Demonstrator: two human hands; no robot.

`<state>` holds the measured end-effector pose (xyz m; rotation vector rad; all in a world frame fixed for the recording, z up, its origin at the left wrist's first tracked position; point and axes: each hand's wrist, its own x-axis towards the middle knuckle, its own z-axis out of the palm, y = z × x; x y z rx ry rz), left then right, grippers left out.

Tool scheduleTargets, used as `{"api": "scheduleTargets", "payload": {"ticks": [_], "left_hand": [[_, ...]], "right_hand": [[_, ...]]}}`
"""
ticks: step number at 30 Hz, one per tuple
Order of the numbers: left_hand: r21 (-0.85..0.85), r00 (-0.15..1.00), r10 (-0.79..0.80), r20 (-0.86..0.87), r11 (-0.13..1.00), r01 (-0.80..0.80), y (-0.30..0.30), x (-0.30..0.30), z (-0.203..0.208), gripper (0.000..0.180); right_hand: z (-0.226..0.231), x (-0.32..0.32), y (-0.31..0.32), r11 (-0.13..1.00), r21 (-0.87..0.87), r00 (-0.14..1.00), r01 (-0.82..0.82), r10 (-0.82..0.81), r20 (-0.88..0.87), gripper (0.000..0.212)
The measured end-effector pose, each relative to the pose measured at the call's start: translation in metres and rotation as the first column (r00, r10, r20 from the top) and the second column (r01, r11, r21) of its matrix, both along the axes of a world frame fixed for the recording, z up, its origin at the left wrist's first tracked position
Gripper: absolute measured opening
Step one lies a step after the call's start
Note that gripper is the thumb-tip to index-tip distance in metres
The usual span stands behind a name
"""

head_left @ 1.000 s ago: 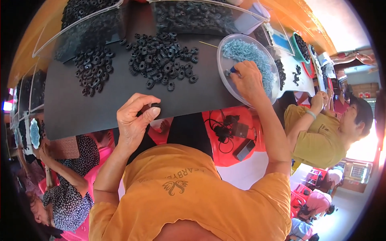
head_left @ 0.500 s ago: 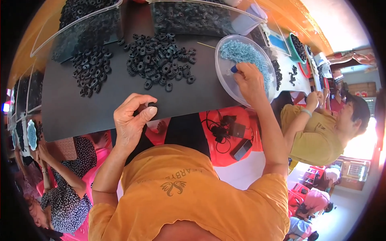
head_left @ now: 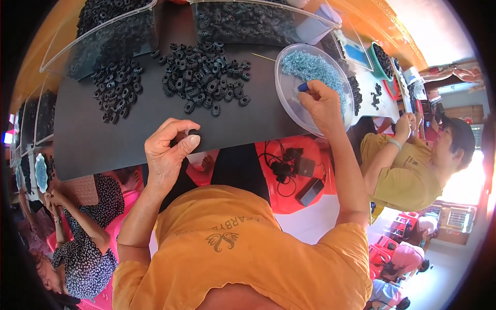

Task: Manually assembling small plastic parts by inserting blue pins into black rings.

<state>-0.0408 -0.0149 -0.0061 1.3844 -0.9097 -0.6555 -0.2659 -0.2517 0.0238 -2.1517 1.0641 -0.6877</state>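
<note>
My left hand (head_left: pixel 168 144) is at the table's near edge, its thumb and forefinger closed on a small black plastic part (head_left: pixel 192 133). Over a round clear plastic tray (head_left: pixel 285 106), my right hand (head_left: pixel 323 103) has its fingers curled, with a blue cover (head_left: pixel 304 87) on one fingertip. Whatever is between those fingertips is too small to make out. Many tiny pale-blue translucent pieces (head_left: pixel 310 64) are heaped in the tray's far side. Beyond my left hand a large pile of black plastic parts (head_left: pixel 199 75) lies on the dark table (head_left: pixel 139 139), with a smaller pile (head_left: pixel 118 90) to its left.
Clear bins (head_left: pixel 243 23) full of black parts line the table's back. A thin yellow stick (head_left: pixel 263 57) lies beside the tray. On a red stool (head_left: pixel 279 199) below are cables and black boxes. Co-workers sit on both sides, one in a yellow shirt (head_left: pixel 408 170) at right.
My right hand has shifted very slightly at the tray, its blue-covered fingertip a little farther from me. My left hand keeps its grip on the black part, nearly still.
</note>
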Motion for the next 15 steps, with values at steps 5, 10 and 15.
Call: {"api": "scheduleTargets", "payload": {"ticks": [5,10,15], "left_hand": [[-0.001,1.000,0.001,0.000,1.000,-0.001,0.001,0.001,-0.001,0.018],[0.026,0.993,0.004,-0.118,1.000,-0.001,0.000,0.003,-0.002,0.018],[0.037,0.980,0.011,-0.200,0.999,-0.003,0.000,0.004,-0.001,0.017]], "right_hand": [[-0.003,-0.002,-0.009,0.999,-0.007,0.998,0.048,-0.048,-0.026,0.013],[-0.003,0.001,-0.010,0.998,0.044,0.999,0.050,-0.049,-0.014,0.014],[-0.005,0.001,-0.010,1.000,0.023,0.999,0.017,-0.018,0.028,0.010]]}}
